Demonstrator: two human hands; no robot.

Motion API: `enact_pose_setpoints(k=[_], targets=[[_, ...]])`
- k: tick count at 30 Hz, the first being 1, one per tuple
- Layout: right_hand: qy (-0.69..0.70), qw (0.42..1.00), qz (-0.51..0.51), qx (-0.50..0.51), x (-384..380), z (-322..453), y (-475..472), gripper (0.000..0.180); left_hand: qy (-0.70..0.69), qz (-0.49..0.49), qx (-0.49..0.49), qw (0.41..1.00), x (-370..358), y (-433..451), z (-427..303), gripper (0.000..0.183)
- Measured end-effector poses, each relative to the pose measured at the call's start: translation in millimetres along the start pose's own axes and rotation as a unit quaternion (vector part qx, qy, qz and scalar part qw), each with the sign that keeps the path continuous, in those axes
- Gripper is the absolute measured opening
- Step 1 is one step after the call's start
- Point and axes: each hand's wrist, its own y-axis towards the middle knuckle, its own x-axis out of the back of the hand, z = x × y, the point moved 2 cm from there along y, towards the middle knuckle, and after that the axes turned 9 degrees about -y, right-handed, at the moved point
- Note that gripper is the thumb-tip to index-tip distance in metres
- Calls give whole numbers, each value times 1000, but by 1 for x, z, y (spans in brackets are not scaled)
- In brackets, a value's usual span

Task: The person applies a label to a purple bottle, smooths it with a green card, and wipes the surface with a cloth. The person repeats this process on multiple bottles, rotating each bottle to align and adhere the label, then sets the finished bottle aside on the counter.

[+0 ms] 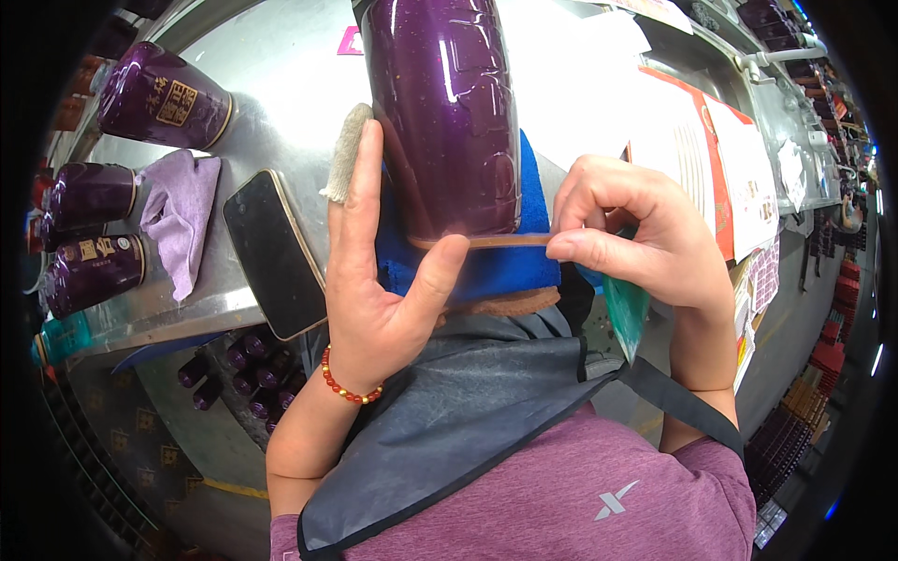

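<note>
A large glossy purple glass bottle (442, 119) lies over a blue cloth pad (537, 182), its base towards me. My left hand (379, 280) steadies it, fingers along its left side and thumb on a thin brown strip (501, 242) at the base edge. A knitted finger sleeve (349, 151) covers one fingertip of that hand. Between thumb and forefinger, my right hand (624, 231) pinches the strip's free end, which stretches out right of the bottle. A green tapered plastic bag (626, 315) hangs point down under the right palm; its upper end is hidden.
Purple bottles (165, 98) with gold writing lie at left on the metal table (280, 112). Nearby are a lilac cloth (181, 217) and a phone (273, 252). Printed sheets (744, 175) cover the right side. More small purple bottles (259, 372) sit below the table's left edge.
</note>
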Motion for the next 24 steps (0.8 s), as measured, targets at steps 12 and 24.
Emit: enact_pose_setpoints(k=[12,24], targets=[[44,998,14,-36,-6,-19,9,16,-7,-8,-8,1000,0,1,2,87],[51,998,15,-28,-3,-19,9,16,24,-39,-3,999,-6,1,-1,89]])
